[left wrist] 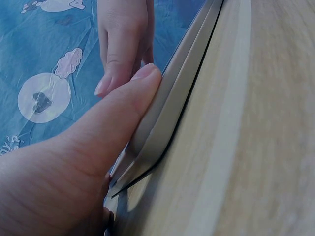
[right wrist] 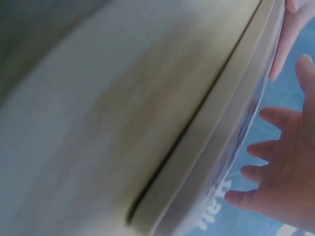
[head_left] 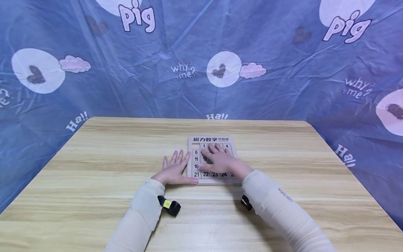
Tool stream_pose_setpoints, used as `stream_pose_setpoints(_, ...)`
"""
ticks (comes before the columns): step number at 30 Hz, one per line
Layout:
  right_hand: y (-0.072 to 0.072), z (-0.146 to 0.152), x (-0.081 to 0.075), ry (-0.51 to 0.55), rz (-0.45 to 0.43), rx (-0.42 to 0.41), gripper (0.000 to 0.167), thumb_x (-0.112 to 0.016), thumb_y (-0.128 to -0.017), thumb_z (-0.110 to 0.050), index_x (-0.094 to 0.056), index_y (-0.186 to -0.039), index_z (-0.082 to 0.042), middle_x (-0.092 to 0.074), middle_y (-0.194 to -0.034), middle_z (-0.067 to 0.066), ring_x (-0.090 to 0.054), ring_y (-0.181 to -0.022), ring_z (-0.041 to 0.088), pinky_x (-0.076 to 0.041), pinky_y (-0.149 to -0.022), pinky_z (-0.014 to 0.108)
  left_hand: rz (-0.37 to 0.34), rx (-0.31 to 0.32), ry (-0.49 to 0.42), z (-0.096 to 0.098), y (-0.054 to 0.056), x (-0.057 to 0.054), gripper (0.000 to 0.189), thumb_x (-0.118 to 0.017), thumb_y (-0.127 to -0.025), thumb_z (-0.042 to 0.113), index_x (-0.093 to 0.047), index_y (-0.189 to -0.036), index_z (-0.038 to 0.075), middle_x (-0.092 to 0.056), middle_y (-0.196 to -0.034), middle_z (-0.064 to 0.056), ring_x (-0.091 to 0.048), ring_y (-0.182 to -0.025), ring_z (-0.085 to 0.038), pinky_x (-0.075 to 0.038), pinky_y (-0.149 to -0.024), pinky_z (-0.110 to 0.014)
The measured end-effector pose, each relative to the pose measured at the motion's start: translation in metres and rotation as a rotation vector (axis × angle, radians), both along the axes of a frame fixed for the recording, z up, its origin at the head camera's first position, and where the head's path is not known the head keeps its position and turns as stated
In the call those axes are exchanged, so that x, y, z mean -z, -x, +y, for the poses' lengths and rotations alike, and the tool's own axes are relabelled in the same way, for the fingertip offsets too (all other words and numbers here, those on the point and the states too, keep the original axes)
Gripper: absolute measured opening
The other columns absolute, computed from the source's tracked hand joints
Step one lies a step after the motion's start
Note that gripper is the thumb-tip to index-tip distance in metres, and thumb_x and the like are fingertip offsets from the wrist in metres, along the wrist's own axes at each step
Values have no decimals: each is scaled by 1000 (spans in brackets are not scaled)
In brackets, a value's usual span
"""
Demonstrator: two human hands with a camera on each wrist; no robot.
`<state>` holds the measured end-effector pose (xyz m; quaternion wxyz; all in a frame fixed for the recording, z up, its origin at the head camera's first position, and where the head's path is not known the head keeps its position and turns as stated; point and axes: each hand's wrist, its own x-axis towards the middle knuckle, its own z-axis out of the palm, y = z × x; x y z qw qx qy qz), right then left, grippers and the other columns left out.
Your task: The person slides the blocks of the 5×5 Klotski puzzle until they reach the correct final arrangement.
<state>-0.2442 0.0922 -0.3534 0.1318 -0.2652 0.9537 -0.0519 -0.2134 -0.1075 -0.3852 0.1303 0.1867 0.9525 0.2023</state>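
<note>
A sliding number puzzle board [head_left: 214, 181] with a light frame lies on the table, its numbered tiles set in rows. A gap shows at the upper left of the grid, beside tile 1 [head_left: 204, 146]. My left hand [head_left: 174, 171] lies along the board's left side with its fingers spread, and the thumb [left wrist: 123, 105] rests on the near left corner. Over the tiles, my right hand [head_left: 220, 161] stretches out with spread fingers and hides several numbers in the middle and right. In the right wrist view, its fingers [right wrist: 268, 150] look straight, right at the board's face.
The board stands on a wood-grain table [head_left: 94, 196] with rounded far corners. Behind and around it hangs a blue printed cloth [head_left: 141, 87]. Black wrist devices are strapped on both sleeves, the left one [head_left: 170, 205] close above the tabletop.
</note>
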Motion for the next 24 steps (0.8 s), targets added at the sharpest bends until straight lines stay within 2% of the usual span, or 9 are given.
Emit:
stream_pose_setpoints(13, 12, 56, -1, 67, -40, 176, 78, -33, -83, -61, -18, -138, -7, -4, -141, 20, 1, -125, 39, -4, -94, 60, 1, 2, -5, 1, 1, 1, 110, -53, -61, 71, 0, -139, 16, 10, -140, -13, 16, -125, -27, 16, -92, -52)
stream_pose_setpoints(17, 12, 61, 0, 86, -52, 185, 80, -34, -83, -60, -18, -137, -4, -4, -140, 21, 1, -125, 40, -4, -93, 60, 5, 4, 4, 1, 1, 1, 110, -53, -61, 72, 1, -139, 16, 10, -141, -13, 16, -125, -27, 16, -92, -53)
stream_pose_setpoints(24, 13, 52, 1, 78, -16, 159, 79, -37, -83, -58, -21, -136, -3, -7, -139, 23, -1, -124, 41, -6, -93, 61, 4, -1, 4, 0, 1, 0, 110, -53, -61, 71, 1, -139, 17, 9, -141, -14, 15, -125, -28, 15, -93, -53)
